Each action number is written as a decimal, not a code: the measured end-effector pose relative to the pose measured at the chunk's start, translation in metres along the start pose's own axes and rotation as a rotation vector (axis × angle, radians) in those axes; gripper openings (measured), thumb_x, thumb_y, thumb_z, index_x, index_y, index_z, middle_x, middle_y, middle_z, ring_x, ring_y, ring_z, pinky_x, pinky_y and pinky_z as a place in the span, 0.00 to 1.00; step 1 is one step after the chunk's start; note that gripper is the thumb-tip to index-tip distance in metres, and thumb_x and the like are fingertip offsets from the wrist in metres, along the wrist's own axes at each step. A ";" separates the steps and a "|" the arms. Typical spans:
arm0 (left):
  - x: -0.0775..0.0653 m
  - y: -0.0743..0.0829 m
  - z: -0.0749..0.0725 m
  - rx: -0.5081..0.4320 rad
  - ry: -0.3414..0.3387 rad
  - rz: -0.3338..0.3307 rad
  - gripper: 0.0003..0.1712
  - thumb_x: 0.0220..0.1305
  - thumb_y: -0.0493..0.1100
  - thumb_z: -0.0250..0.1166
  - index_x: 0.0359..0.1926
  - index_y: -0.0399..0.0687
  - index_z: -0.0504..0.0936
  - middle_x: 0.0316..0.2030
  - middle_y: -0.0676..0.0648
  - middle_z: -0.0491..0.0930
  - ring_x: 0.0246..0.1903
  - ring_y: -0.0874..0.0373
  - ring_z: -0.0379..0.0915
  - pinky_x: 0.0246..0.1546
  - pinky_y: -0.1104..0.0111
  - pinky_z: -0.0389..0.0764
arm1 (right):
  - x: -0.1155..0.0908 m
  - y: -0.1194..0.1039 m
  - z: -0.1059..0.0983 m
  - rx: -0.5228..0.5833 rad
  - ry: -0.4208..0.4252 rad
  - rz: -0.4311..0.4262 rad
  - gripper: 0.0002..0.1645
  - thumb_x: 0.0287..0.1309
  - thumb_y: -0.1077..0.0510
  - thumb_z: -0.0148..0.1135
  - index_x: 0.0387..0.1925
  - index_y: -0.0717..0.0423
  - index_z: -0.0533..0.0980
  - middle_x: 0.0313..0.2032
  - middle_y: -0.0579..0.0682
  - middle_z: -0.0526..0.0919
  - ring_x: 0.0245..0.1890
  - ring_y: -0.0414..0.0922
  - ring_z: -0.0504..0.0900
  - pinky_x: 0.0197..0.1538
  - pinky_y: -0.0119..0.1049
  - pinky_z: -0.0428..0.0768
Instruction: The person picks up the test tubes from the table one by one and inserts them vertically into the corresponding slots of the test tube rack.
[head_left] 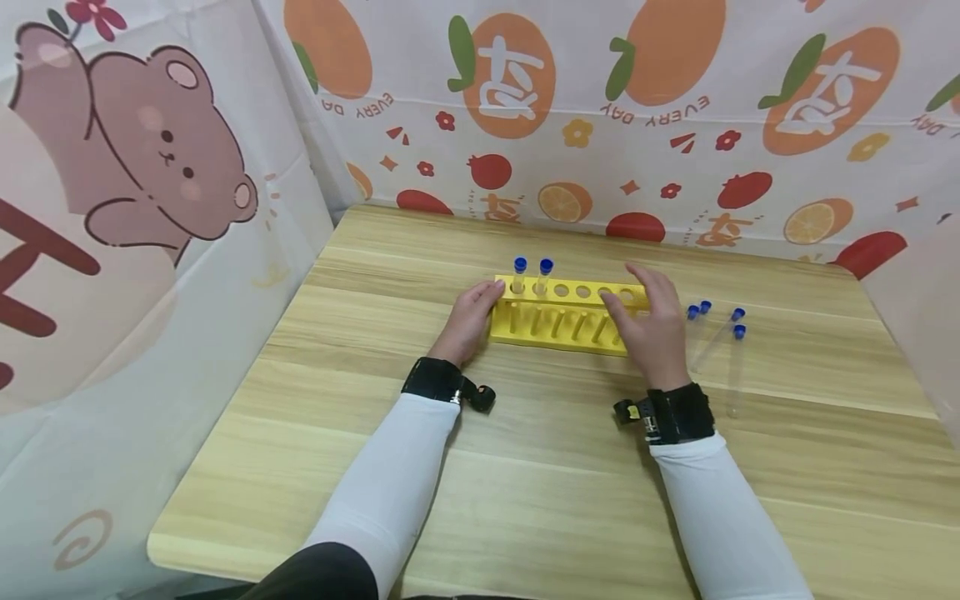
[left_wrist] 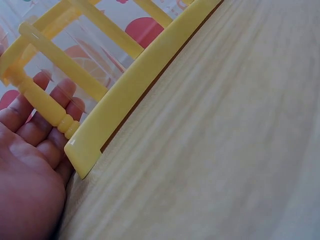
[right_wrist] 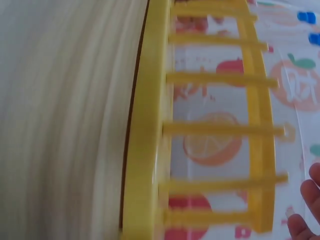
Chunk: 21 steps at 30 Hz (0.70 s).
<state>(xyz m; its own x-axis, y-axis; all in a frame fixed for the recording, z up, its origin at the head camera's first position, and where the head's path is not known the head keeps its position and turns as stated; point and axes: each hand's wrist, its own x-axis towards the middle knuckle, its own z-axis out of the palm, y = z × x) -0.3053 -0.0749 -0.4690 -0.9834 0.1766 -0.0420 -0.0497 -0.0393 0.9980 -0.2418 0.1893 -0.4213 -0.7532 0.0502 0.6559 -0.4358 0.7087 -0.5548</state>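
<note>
Left hand (head_left: 469,319), fingers curled round yellow plastic test-tube rack (head_left: 557,323); right hand (head_left: 656,330), fingers spread. Careless nudge could roll 4 blue-capped clear tubes (head_left: 717,342).

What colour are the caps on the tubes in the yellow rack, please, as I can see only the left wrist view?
Observer: The two tubes standing in the yellow rack have blue caps.
Operator: Thank you; could you tell me whether any lie outside it?
Observer: Yes, four loose tubes lie on the table, right of the rack.
Operator: And where is the right hand, please?
Observer: It is at the rack's right end, thumb and fingers apart.
</note>
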 end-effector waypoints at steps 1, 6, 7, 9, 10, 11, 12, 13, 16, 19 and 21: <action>0.000 0.000 0.000 0.001 -0.001 0.004 0.27 0.65 0.60 0.56 0.43 0.39 0.79 0.47 0.46 0.76 0.49 0.59 0.68 0.57 0.64 0.69 | 0.000 0.003 -0.004 -0.007 0.006 0.007 0.32 0.55 0.45 0.65 0.59 0.50 0.72 0.56 0.53 0.76 0.58 0.49 0.72 0.59 0.47 0.71; 0.000 0.000 -0.001 0.021 0.004 -0.006 0.28 0.64 0.61 0.55 0.44 0.40 0.79 0.49 0.47 0.76 0.51 0.59 0.68 0.60 0.64 0.68 | 0.000 0.021 -0.028 0.007 0.071 0.075 0.28 0.58 0.45 0.62 0.59 0.51 0.72 0.53 0.56 0.76 0.52 0.51 0.74 0.49 0.41 0.71; 0.000 0.000 -0.001 0.023 0.004 -0.010 0.28 0.64 0.62 0.55 0.43 0.40 0.79 0.49 0.46 0.76 0.52 0.59 0.68 0.60 0.64 0.68 | 0.000 0.024 -0.033 0.014 0.087 0.105 0.27 0.59 0.45 0.61 0.59 0.50 0.72 0.52 0.56 0.76 0.49 0.50 0.74 0.46 0.39 0.70; 0.000 0.000 -0.001 0.027 0.004 -0.017 0.28 0.64 0.62 0.55 0.43 0.41 0.79 0.50 0.47 0.76 0.53 0.59 0.67 0.61 0.64 0.67 | 0.001 0.032 -0.044 0.021 0.120 0.185 0.26 0.60 0.46 0.59 0.58 0.48 0.72 0.50 0.55 0.76 0.46 0.48 0.74 0.42 0.34 0.69; 0.000 0.000 -0.001 0.025 0.003 -0.020 0.28 0.64 0.62 0.56 0.43 0.40 0.79 0.50 0.46 0.76 0.54 0.58 0.67 0.61 0.64 0.67 | 0.002 0.036 -0.050 0.022 0.132 0.239 0.25 0.60 0.45 0.59 0.58 0.46 0.72 0.50 0.54 0.76 0.44 0.47 0.73 0.40 0.31 0.68; -0.001 0.000 -0.001 0.022 0.000 -0.022 0.28 0.64 0.62 0.56 0.43 0.40 0.78 0.50 0.46 0.76 0.54 0.58 0.67 0.61 0.63 0.67 | 0.003 0.040 -0.055 0.015 0.139 0.291 0.25 0.60 0.45 0.59 0.58 0.45 0.72 0.50 0.53 0.75 0.43 0.45 0.72 0.39 0.29 0.68; -0.001 0.000 -0.002 0.022 -0.002 -0.022 0.28 0.64 0.62 0.55 0.43 0.40 0.78 0.50 0.46 0.76 0.54 0.57 0.67 0.61 0.63 0.66 | 0.003 0.043 -0.061 0.003 0.142 0.347 0.26 0.60 0.44 0.58 0.59 0.43 0.71 0.50 0.52 0.75 0.42 0.43 0.71 0.39 0.28 0.67; -0.001 0.000 -0.002 0.024 -0.005 -0.022 0.28 0.64 0.62 0.55 0.43 0.40 0.78 0.51 0.46 0.75 0.54 0.57 0.67 0.62 0.63 0.66 | 0.003 0.047 -0.066 -0.012 0.139 0.402 0.26 0.60 0.43 0.58 0.59 0.42 0.71 0.50 0.51 0.74 0.41 0.41 0.71 0.39 0.28 0.68; -0.002 0.001 -0.002 0.030 -0.007 -0.022 0.29 0.64 0.63 0.55 0.43 0.41 0.78 0.51 0.46 0.75 0.54 0.58 0.67 0.62 0.63 0.66 | 0.002 0.058 -0.081 -0.059 0.105 0.570 0.29 0.59 0.41 0.58 0.61 0.40 0.68 0.50 0.49 0.71 0.38 0.36 0.69 0.40 0.29 0.68; -0.002 0.001 -0.002 0.036 -0.009 -0.019 0.30 0.63 0.65 0.55 0.43 0.42 0.79 0.51 0.47 0.75 0.54 0.59 0.67 0.62 0.64 0.66 | 0.000 0.070 -0.094 -0.109 0.044 0.709 0.34 0.57 0.38 0.57 0.64 0.40 0.64 0.51 0.49 0.67 0.35 0.34 0.67 0.39 0.31 0.68; -0.002 0.002 -0.002 0.036 -0.010 -0.018 0.30 0.62 0.66 0.55 0.43 0.42 0.78 0.51 0.48 0.76 0.54 0.59 0.67 0.62 0.65 0.66 | -0.002 0.077 -0.101 -0.135 0.002 0.772 0.38 0.56 0.36 0.56 0.66 0.42 0.62 0.54 0.50 0.66 0.36 0.37 0.68 0.38 0.33 0.69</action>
<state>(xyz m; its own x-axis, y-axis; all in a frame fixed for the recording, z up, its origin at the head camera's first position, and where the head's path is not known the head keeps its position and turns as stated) -0.3033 -0.0776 -0.4673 -0.9805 0.1869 -0.0600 -0.0613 -0.0010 0.9981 -0.2236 0.3150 -0.4137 -0.8179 0.5645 0.1111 0.2746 0.5527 -0.7868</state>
